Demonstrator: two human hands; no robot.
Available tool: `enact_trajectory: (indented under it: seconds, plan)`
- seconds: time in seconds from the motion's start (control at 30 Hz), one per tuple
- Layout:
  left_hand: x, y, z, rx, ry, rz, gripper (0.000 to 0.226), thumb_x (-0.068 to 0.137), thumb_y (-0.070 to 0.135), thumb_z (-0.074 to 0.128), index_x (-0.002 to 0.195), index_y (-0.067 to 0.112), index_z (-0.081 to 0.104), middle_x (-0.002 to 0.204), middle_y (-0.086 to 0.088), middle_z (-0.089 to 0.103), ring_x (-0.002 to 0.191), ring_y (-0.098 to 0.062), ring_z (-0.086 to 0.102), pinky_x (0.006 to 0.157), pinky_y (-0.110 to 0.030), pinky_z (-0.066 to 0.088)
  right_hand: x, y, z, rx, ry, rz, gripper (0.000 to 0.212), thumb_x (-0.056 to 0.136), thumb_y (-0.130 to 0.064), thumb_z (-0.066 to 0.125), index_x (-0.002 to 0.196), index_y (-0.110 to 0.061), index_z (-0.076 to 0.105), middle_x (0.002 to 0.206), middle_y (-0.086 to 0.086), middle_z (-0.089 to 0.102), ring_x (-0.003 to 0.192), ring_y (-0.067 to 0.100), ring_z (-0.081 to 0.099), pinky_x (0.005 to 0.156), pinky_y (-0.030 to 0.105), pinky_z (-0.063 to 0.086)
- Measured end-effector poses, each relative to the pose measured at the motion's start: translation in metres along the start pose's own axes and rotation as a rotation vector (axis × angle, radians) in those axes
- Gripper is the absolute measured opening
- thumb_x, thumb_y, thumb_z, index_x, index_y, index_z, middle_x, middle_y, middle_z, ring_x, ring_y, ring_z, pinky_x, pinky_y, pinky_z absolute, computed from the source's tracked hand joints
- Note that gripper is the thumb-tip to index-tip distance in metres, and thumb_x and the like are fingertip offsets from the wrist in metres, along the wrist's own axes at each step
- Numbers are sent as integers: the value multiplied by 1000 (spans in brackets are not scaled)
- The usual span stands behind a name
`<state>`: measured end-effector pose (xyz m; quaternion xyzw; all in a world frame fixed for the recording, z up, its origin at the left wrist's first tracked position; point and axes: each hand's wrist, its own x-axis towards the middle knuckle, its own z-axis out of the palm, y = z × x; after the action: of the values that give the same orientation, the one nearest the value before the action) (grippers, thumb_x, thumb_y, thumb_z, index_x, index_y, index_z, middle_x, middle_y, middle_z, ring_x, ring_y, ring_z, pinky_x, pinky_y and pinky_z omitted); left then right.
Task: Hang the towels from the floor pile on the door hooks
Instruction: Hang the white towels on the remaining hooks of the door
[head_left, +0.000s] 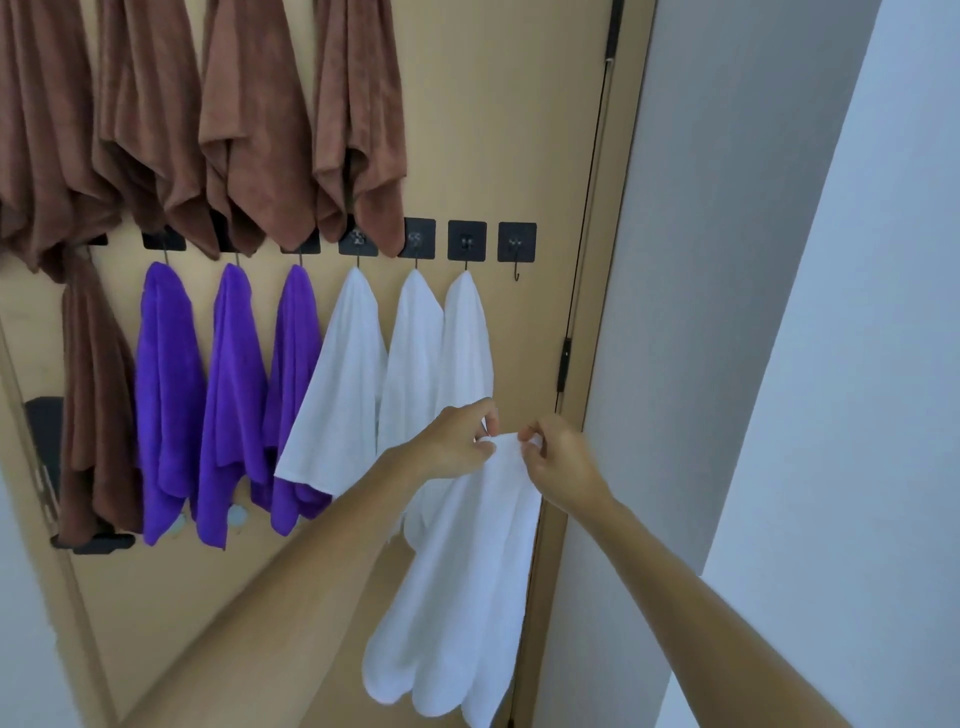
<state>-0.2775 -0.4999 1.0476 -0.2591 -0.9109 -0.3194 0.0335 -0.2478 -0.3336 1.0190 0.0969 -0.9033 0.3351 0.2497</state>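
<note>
A white towel (457, 597) hangs down from both my hands in front of the tan door (493, 130). My left hand (460, 439) and my right hand (561, 462) pinch its top edge close together, below the lower hook row. One black hook (516, 249) at the right end of that row is bare. Three white towels (353, 374) and three purple towels (171, 395) hang from the hooks to its left. Brown towels (249, 119) hang from the upper row.
Another brown towel (96, 395) hangs at the far left of the lower row, beside a black door handle (44, 431). The door's hinge edge (563, 364) meets a grey-white wall (779, 312) on the right. The floor pile is out of view.
</note>
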Motion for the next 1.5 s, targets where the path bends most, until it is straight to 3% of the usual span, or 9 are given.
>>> enact_trajectory:
  seconds: [0.17,0.43,0.6,0.77,0.9,1.13,1.3,1.4,1.5]
  plan:
    - [49,14,5,-73,34,83,7,92,10,50,98,15,48,100,-6,59,82,-18,54,68,-27,46,33,17,-11,-45,167,26,17,86,2,43,96,-2,56,94,5,52,82,18,50,69,32,45]
    - [124,34,-10,-37,104,173,6,94,9,49,99,12,50,96,-7,59,83,-19,54,70,-29,46,100,44,-29,-70,296,30,20,88,4,41,98,-1,57,101,9,54,88,19,51,73,26,42]
    - [167,33,-31,9,218,168,8,94,8,52,94,16,51,90,-3,58,85,-20,55,69,-25,45,154,51,-28,-61,291,-5,18,92,0,42,101,-2,58,98,8,56,82,15,50,63,17,38]
    - [201,29,-49,41,359,159,7,95,6,50,97,11,55,92,-2,56,85,-18,52,70,-23,44,204,54,-24,-37,295,-57,19,91,1,40,98,-3,57,102,10,56,83,19,51,67,31,47]
    - [225,23,-66,129,434,157,11,95,5,50,103,5,58,94,-3,56,83,-17,50,60,-18,39,236,53,-19,-51,304,-111,20,89,3,39,98,-2,57,101,7,54,81,14,45,56,16,32]
    - [265,15,-94,149,489,186,11,92,0,48,99,4,56,88,-2,52,78,-18,48,67,-27,41,288,44,-18,-55,278,-148,27,89,3,44,113,0,55,119,14,52,105,23,50,85,30,46]
    - [292,13,-101,126,517,146,9,93,4,49,100,7,54,95,-5,52,81,-21,50,70,-32,45,314,44,-21,-121,301,-145,35,89,5,42,120,-2,55,125,13,50,112,23,47,88,29,44]
    - [299,6,-93,171,497,124,10,93,4,50,101,7,55,104,-9,56,90,-26,56,80,-41,52,318,56,-15,-209,301,-128,35,90,2,42,120,-6,56,124,10,52,115,24,44,88,32,44]
    - [302,-6,-77,182,496,123,8,91,2,49,92,6,56,99,-13,57,92,-29,56,76,-39,48,312,73,-3,-242,289,-115,35,89,0,43,120,-9,58,123,9,53,114,24,45,88,30,43]
